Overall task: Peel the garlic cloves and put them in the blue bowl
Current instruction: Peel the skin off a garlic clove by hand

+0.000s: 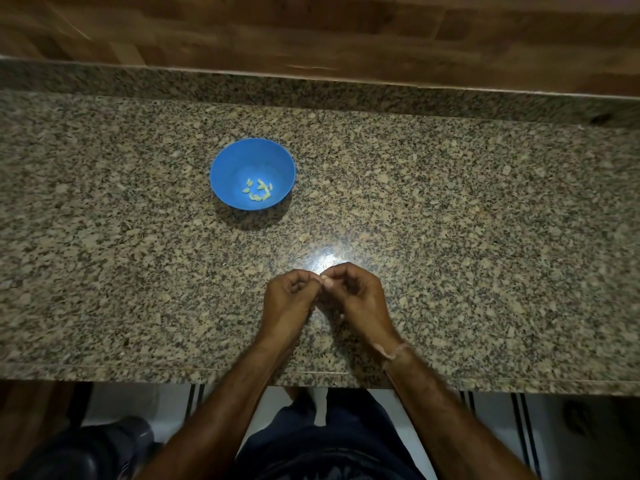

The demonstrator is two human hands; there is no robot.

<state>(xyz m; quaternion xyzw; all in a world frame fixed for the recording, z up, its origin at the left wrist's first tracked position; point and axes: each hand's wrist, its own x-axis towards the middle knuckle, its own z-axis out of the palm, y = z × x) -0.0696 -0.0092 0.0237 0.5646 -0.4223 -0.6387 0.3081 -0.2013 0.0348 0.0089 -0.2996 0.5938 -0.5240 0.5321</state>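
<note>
Speckled granite counter [485, 220] w/ raised lip at back, wood-panel wall [311, 29] behind it. Below front edge: white floor [491, 427] w/ dark stripes, black rounded object [97, 452] btm left.

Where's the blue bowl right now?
Head view: the blue bowl sits on the granite counter, left of centre, beyond the left hand and right hand, peeled cloves inside.

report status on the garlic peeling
Left hand and right hand both pinching one garlic clove over the countertop. Blue bowl beyond, to the left, several peeled cloves inside. Only skin flakes between hands and bowl.
</note>
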